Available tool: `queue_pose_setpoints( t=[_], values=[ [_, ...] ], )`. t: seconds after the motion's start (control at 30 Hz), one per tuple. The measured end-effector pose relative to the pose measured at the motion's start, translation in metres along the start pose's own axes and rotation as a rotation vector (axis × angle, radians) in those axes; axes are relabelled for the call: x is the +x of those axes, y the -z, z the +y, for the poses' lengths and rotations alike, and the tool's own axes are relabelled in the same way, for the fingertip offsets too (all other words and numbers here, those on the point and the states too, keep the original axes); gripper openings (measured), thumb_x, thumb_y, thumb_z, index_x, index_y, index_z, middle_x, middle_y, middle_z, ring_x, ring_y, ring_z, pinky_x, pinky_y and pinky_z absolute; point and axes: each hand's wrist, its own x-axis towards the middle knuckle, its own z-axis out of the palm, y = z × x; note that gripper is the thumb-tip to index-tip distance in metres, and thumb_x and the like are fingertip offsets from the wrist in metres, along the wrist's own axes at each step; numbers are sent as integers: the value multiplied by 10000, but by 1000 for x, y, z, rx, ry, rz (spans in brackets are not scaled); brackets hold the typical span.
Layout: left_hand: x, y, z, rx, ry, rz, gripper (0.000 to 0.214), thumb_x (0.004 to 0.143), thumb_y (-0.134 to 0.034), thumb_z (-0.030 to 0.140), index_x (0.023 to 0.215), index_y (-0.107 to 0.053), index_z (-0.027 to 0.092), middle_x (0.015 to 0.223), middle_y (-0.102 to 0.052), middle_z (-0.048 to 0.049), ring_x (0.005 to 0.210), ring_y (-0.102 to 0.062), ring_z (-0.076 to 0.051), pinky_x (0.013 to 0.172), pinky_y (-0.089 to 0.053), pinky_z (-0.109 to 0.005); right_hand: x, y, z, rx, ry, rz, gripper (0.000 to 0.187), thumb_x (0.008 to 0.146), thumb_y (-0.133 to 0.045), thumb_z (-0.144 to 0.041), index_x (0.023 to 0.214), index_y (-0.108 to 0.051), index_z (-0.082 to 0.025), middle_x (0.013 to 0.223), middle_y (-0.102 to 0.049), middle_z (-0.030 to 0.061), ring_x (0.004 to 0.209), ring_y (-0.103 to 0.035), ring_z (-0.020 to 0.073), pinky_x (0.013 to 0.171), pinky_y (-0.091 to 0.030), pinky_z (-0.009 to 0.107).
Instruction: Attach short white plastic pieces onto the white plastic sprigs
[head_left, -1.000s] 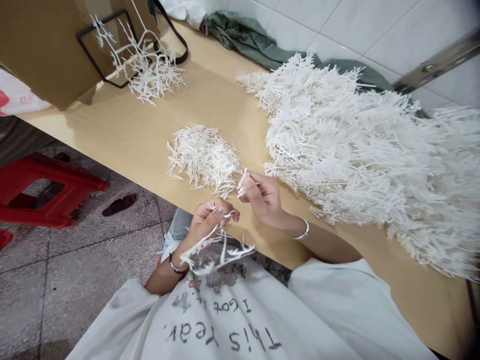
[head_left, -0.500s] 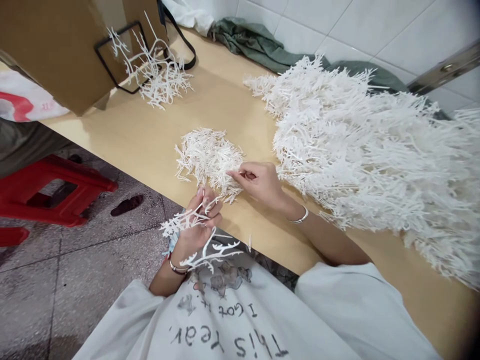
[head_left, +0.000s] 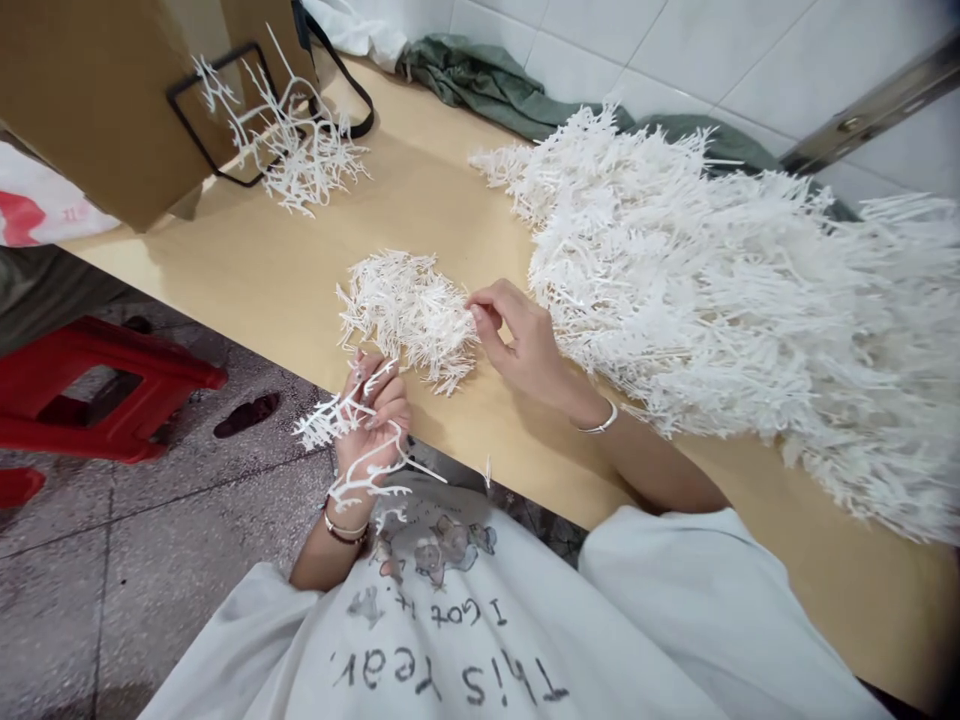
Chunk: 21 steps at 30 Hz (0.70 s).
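My left hand [head_left: 373,405] is closed around white branched plastic twigs [head_left: 375,465], whose forked ends stick out toward my wrist and to both sides. It is held at the table's front edge, above my lap. A small heap of short white plastic sprigs [head_left: 405,310] lies on the table just beyond it. At the right side of that heap, my right hand [head_left: 521,335] has thumb and forefinger brought together in a pinch. What sits between those fingertips, if anything, is too small to tell.
A large mound of white sprigs [head_left: 675,290] covers the table's right side. Branched white pieces [head_left: 311,165] lie at the back left by a cardboard box [head_left: 142,90] and a black frame [head_left: 180,105]. Green cloth [head_left: 480,85] runs along the tiled wall. A red stool [head_left: 112,385] stands left.
My left hand has shifted left with the twigs, which have turned in its grip. My right hand has lifted slightly at the small heap, its fingers more arched. The view has moved a little.
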Motion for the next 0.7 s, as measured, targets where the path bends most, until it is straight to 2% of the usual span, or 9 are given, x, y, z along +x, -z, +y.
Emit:
queue_pose_setpoints(
  t=[0.07,0.13,0.2,0.23,0.37,0.47,0.57,0.7],
  values=[
    [1,2,2,-21,-5,-5,226,936,-425,232,716,-421,184,523,-313,70,383,-249,-29,342,-281,-36,-8,18,-8,124,67,-197,194,939,-441,-284,929,-582,-152,787,-585,38,695,-523,118,670,-420,248],
    [2,5,3,-21,-17,-1,203,929,-442,225,730,-432,185,524,-327,70,389,-276,-26,353,-292,-30,-25,36,-16,168,187,-493,243,872,-562,-376,987,-612,-168,867,-617,48,802,-559,137,739,-435,263],
    [4,7,5,10,-35,22,203,923,-453,226,725,-431,187,528,-340,68,392,-289,-27,353,-299,-36,-49,46,-21,140,263,-620,362,820,-607,-456,1043,-620,-171,933,-617,70,846,-561,150,743,-441,270],
    [5,8,7,30,-45,29,209,921,-458,227,718,-426,189,528,-343,67,392,-288,-29,348,-296,-40,-61,48,-22,99,290,-637,376,831,-593,-457,1071,-615,-169,921,-614,74,815,-556,148,716,-441,270],
    [10,13,9,30,-83,22,198,918,-464,214,727,-422,187,528,-369,69,400,-291,-26,350,-294,-30,-101,39,-24,-112,347,-579,336,878,-545,-398,1114,-594,-164,904,-628,76,764,-549,148,656,-439,260],
    [11,15,10,21,-91,32,191,919,-464,209,732,-435,183,532,-391,64,402,-303,-28,350,-309,-32,-115,27,-26,-153,351,-474,202,889,-551,-298,1033,-614,-172,835,-642,40,682,-544,113,584,-420,219],
    [10,14,10,35,-101,19,192,919,-466,210,732,-435,183,537,-392,65,405,-294,-25,356,-312,-28,-118,19,-28,-140,345,-366,85,880,-555,-195,913,-631,-173,752,-651,15,604,-531,96,519,-397,211],
    [9,11,10,70,-118,103,233,928,-442,214,698,-413,186,517,-362,67,385,-273,-30,327,-312,-38,-102,20,-31,60,243,-275,100,870,-558,-153,909,-648,-134,785,-685,56,674,-601,106,580,-470,211]
  ],
)
